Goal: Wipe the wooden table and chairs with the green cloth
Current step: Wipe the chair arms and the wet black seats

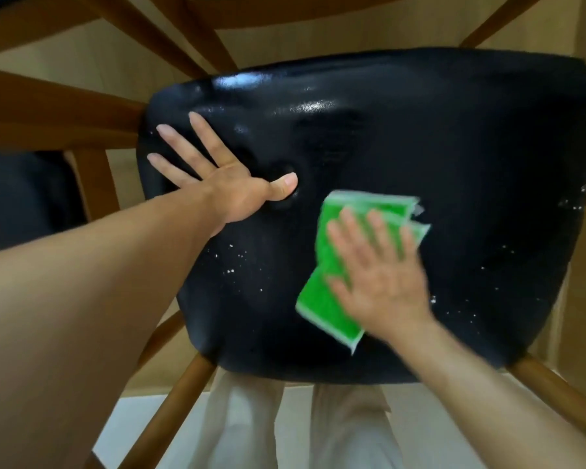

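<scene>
Head view, looking down: we press our right hand (pixel 379 275), fingers spread flat, onto the folded green cloth (pixel 322 299) lying on the black chair seat (pixel 420 147), seemingly to wipe off the white crumbs (pixel 232 265). Our left hand (pixel 217 177), fingers straight and splayed, rests on the seat's left part, likely steadying the chair. Both forearms reach forward.

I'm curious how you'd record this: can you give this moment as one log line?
step: wiping chair seat | right hand: flat on green cloth | left hand: open, braced on black seat | white specks: remaining
</scene>
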